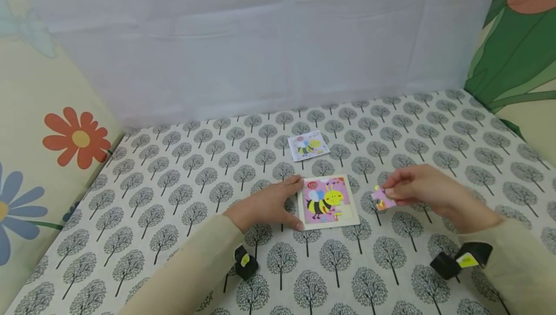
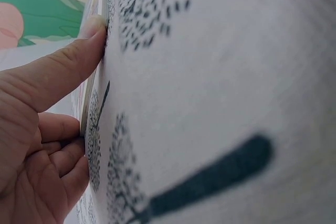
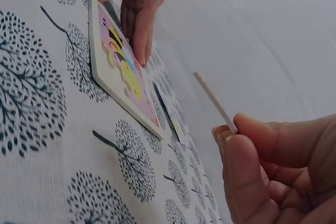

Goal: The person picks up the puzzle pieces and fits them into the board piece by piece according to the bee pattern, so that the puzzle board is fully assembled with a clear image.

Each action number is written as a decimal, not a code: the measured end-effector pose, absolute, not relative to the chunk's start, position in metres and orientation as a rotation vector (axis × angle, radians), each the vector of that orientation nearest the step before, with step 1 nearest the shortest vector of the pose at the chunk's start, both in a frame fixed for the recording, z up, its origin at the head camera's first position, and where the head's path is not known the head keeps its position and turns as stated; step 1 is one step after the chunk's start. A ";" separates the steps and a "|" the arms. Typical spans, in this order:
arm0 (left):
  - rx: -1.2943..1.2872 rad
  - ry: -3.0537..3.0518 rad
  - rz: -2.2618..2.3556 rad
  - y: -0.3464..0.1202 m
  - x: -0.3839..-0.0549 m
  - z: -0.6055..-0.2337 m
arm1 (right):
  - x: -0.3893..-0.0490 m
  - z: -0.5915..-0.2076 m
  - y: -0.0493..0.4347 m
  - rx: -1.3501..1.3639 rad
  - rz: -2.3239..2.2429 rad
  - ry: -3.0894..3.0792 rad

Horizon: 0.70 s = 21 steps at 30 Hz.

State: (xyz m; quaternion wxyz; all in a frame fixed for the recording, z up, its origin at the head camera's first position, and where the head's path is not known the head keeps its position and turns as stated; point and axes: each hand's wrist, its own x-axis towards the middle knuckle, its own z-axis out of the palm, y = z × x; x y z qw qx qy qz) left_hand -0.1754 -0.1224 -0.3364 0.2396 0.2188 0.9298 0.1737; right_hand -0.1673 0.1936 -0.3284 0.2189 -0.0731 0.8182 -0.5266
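A square bee jigsaw puzzle board (image 1: 330, 225) with a pale frame lies flat on the cloth. My left hand (image 1: 273, 204) holds it along its left side, thumb at the near corner and forefinger at the far one. In the left wrist view the thumb (image 2: 71, 66) touches the board's edge. To the right, my right hand (image 1: 427, 189) pinches a pink and yellow puzzle piece (image 1: 382, 199) above the cloth, apart from the board. The right wrist view shows that piece (image 3: 215, 100) edge-on between thumb and fingers. A pale gap shows at the puzzle's lower right.
Behind the board lies a picture card (image 1: 309, 146) with the same bee design. The table cloth (image 1: 182, 267) is printed with trees. A white sheet (image 1: 243, 54) hangs at the back, with flower-painted walls on either side. Black camera mounts (image 1: 462, 259) sit at both wrists.
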 end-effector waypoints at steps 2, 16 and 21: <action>0.599 2.545 0.478 -0.122 -0.175 -0.336 | -0.167 -0.328 0.189 -0.172 -1.468 2.261; 0.599 2.545 0.480 -0.122 -0.175 -0.336 | -0.165 -0.332 0.158 -0.136 -1.604 2.160; 0.600 2.545 0.476 -0.122 -0.175 -0.336 | -0.165 -0.337 0.148 -0.130 -1.624 2.143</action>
